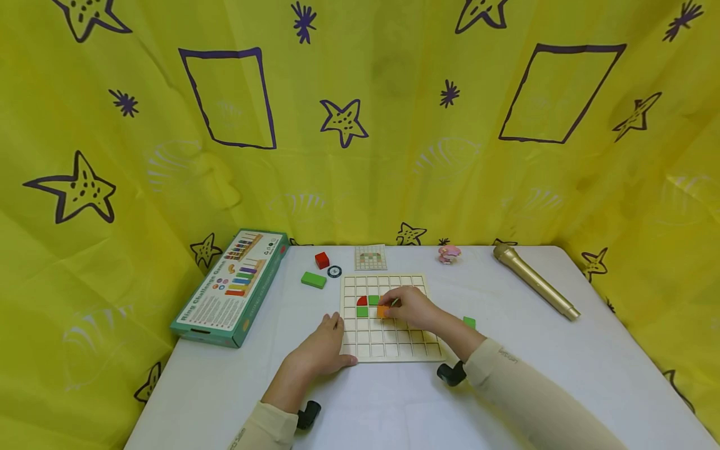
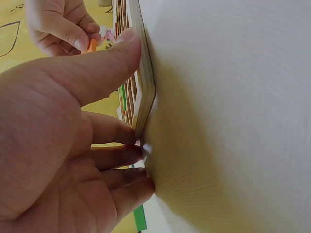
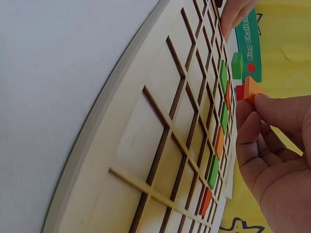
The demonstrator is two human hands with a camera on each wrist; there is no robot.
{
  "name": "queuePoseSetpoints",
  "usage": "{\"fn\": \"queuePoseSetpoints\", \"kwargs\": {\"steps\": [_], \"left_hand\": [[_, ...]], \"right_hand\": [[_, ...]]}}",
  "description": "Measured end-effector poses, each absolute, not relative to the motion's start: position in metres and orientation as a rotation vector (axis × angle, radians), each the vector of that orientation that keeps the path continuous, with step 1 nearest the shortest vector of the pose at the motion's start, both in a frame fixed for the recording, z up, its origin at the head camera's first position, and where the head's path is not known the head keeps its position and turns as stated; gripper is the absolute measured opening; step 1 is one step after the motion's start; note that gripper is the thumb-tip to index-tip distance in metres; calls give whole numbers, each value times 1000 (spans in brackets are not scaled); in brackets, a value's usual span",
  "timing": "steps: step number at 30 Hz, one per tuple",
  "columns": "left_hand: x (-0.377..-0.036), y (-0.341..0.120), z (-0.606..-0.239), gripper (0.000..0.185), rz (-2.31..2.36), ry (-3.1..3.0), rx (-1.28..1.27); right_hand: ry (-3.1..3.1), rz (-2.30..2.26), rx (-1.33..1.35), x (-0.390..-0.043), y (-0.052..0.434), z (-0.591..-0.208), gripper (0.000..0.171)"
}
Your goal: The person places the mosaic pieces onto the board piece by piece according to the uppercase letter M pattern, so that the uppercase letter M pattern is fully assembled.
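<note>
A pale wooden grid board (image 1: 365, 353) lies on the white table. My left hand (image 1: 319, 347) steadies its near left corner, thumb at the front edge and fingers along the left side. Between thumb and finger my right hand (image 1: 415, 307) pinches an orange tile (image 3: 251, 90), held above the cells. Tiles sit in the grid: a red quarter-round tile (image 1: 362, 300), a green tile (image 1: 374, 300) and another green tile (image 1: 362, 311). In the right wrist view, an orange tile (image 3: 219, 142) and a red tile (image 3: 206, 201) also lie among the green ones; my right hand hides some from above.
Behind the board stands a pattern card (image 1: 370, 257). A red block (image 1: 322, 260), a green block (image 1: 313, 280) and a dark round disc (image 1: 334, 271) lie left of it. Around are a game box (image 1: 225, 294), pink figurine (image 1: 449, 253), gold microphone (image 1: 534, 281) and green piece (image 1: 469, 322).
</note>
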State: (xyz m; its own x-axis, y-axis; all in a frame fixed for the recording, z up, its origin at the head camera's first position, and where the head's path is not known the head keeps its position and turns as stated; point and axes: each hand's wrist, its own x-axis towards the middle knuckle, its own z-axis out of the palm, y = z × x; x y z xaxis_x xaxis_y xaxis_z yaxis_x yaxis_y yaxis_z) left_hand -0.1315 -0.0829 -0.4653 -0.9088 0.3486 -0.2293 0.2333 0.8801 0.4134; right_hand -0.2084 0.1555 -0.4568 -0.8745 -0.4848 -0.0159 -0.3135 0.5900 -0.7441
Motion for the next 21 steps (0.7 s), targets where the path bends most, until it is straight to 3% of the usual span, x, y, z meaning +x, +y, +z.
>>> {"fn": "queuePoseSetpoints", "kwargs": {"steps": [21], "left_hand": [[-132, -84, -465, 93, 529, 2752, 453]], "right_hand": [[2560, -1056, -589, -205, 118, -467, 11]]}}
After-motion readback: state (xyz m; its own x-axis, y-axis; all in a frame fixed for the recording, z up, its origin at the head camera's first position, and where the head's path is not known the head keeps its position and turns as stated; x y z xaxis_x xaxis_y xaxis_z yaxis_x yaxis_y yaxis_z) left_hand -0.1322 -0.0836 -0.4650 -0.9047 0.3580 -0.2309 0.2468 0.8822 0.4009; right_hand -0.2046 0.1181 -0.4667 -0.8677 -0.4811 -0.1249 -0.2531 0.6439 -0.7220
